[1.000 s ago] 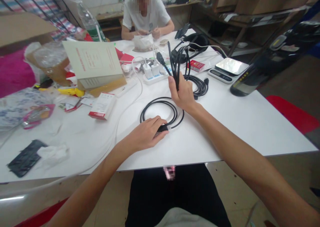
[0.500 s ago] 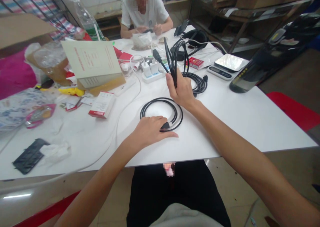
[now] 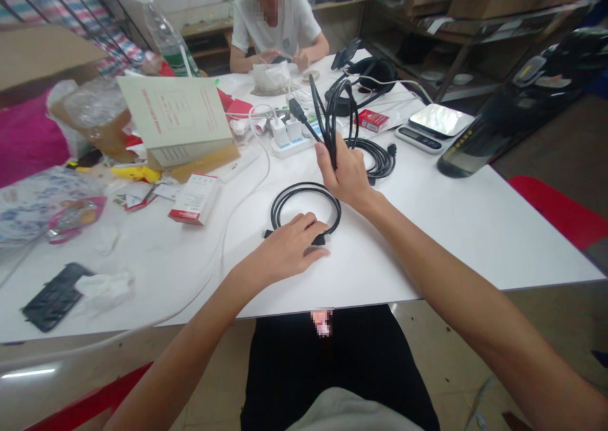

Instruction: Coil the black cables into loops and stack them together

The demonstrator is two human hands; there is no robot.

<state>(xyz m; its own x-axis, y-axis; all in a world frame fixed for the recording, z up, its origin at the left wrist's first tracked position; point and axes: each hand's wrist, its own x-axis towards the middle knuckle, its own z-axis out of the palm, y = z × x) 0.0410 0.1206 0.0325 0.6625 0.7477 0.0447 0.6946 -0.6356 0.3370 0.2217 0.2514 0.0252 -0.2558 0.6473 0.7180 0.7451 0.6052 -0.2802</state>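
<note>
My right hand [image 3: 346,176] is closed around a looped black cable [image 3: 331,117] and holds it up above the table. A connector plug [image 3: 297,109] on that cable sticks out to the left. Lower down, my left hand [image 3: 292,244] is on a second coiled black cable [image 3: 306,186] lying on the white table. Its fingers curl over the near side of the ring, beside a dark connector [image 3: 319,239] between fingers and thumb. Another cable end [image 3: 268,234] pokes out left of the hand. Behind my right wrist lies a third black coil [image 3: 380,158].
A digital scale [image 3: 420,138] and a dark bottle [image 3: 458,160] stand at the right. Farther back are a white power strip [image 3: 292,147] and black headphones [image 3: 380,73]. Boxes, including a red-and-white one [image 3: 194,198], crowd the left. A person [image 3: 280,28] sits opposite.
My left fingers have bent and drawn in on the cable ring, which is now narrower and rounder. A cable end now shows left of that hand. My right hand is nearly still.
</note>
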